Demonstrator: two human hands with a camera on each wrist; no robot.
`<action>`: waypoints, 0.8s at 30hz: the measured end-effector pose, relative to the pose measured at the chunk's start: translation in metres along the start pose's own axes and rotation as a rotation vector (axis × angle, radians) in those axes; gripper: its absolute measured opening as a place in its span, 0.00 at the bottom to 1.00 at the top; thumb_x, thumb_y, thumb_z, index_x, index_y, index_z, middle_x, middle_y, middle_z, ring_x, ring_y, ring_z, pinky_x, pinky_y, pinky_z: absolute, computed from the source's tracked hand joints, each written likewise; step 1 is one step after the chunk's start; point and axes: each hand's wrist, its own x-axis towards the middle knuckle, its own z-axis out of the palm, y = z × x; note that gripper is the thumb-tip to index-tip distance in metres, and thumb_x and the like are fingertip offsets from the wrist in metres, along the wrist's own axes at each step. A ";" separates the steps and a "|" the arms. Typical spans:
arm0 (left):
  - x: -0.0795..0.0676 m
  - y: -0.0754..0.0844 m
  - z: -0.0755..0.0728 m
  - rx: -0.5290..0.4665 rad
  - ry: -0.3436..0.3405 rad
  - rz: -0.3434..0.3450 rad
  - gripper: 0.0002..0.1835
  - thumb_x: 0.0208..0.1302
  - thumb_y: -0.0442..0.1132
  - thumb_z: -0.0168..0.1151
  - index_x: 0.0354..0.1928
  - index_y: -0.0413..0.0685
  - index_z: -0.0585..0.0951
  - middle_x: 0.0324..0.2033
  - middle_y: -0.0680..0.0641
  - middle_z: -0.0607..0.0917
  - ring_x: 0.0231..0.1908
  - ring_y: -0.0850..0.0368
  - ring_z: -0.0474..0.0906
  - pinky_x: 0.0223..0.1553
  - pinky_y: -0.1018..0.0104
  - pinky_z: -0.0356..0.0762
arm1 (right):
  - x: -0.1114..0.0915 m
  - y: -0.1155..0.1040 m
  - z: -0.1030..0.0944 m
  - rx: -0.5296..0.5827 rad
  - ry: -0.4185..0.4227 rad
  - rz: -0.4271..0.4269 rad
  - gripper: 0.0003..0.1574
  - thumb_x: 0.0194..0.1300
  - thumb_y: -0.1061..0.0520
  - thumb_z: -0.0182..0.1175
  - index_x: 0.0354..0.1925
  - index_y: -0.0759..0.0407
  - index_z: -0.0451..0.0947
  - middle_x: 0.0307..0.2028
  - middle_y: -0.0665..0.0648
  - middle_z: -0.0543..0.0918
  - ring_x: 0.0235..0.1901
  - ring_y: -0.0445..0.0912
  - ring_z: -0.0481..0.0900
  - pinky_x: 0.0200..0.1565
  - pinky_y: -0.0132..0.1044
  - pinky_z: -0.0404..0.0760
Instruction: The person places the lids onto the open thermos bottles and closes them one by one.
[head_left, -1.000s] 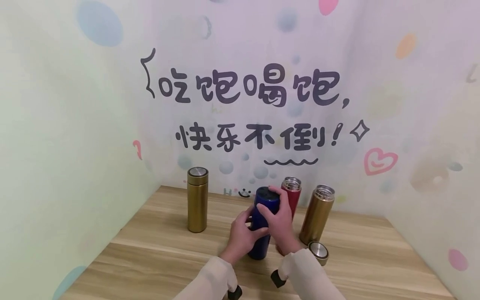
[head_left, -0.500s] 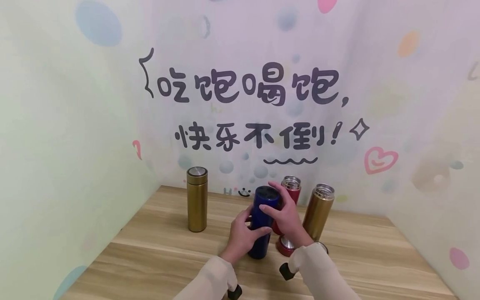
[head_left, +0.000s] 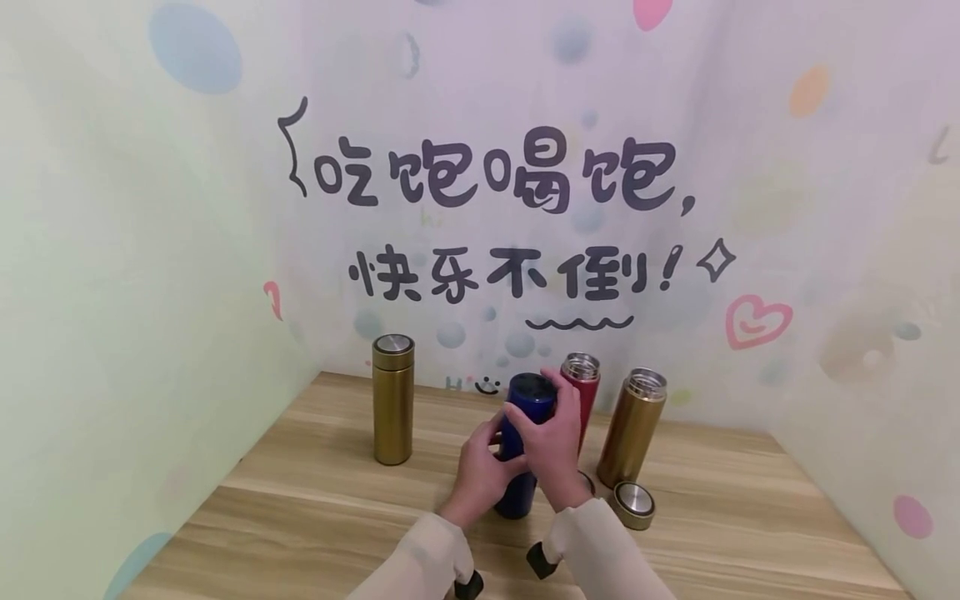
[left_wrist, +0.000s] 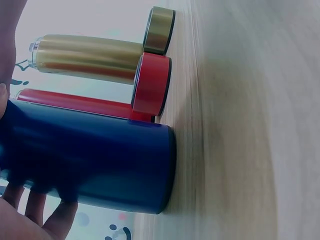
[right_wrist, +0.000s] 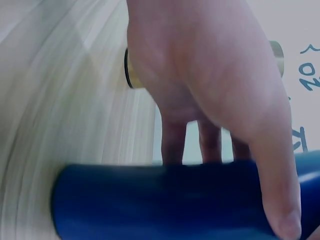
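Observation:
A blue thermos (head_left: 517,492) with a dark top stands upright on the table, between both hands. My left hand (head_left: 480,475) grips its middle, the thumb across the near side and the fingers round the other side. Higher up, my right hand (head_left: 555,437) holds the top end, thumb on the near side and fingers at the rim. Behind it a red thermos (head_left: 588,400) stands uncapped, partly hidden by that hand. Its red lid (left_wrist: 152,85) shows plainly in the left wrist view. Right of these is an uncapped gold thermos (head_left: 633,433), with a gold lid (head_left: 634,505) in front.
Another gold thermos (head_left: 393,408), capped, stands at the left of the wooden table (head_left: 300,517). A pale printed cloth wall (head_left: 480,100) rises close behind the bottles and along both sides.
My right hand loosened and swung right, baring the red lid, then came back left and gripped the top end of the blue thermos again. The left hand held still.

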 end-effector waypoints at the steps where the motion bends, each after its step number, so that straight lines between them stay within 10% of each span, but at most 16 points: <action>1: 0.000 0.000 0.000 0.002 0.000 -0.007 0.41 0.53 0.48 0.75 0.69 0.47 0.69 0.56 0.44 0.78 0.52 0.47 0.77 0.51 0.54 0.79 | -0.001 -0.001 0.003 -0.022 0.031 -0.013 0.43 0.53 0.53 0.75 0.63 0.53 0.66 0.56 0.59 0.70 0.54 0.52 0.69 0.54 0.55 0.76; 6: 0.000 0.002 -0.001 0.003 0.003 -0.014 0.41 0.54 0.46 0.75 0.69 0.47 0.68 0.56 0.44 0.78 0.52 0.48 0.77 0.51 0.54 0.79 | 0.000 -0.001 0.006 -0.051 0.037 -0.006 0.46 0.53 0.52 0.75 0.65 0.54 0.65 0.58 0.60 0.68 0.54 0.52 0.68 0.54 0.54 0.75; 17: -0.001 0.001 0.001 -0.048 -0.011 0.013 0.42 0.53 0.54 0.74 0.67 0.45 0.70 0.56 0.47 0.79 0.52 0.51 0.77 0.51 0.55 0.79 | 0.029 0.010 -0.037 0.284 -0.491 0.127 0.46 0.63 0.60 0.64 0.72 0.40 0.55 0.67 0.55 0.67 0.63 0.56 0.69 0.61 0.59 0.68; 24: -0.002 0.001 -0.001 -0.041 -0.012 0.004 0.42 0.53 0.55 0.73 0.68 0.46 0.70 0.57 0.47 0.78 0.53 0.51 0.76 0.52 0.53 0.78 | 0.030 0.009 -0.037 0.198 -0.469 0.137 0.50 0.60 0.56 0.69 0.73 0.38 0.55 0.65 0.60 0.69 0.60 0.58 0.72 0.58 0.57 0.72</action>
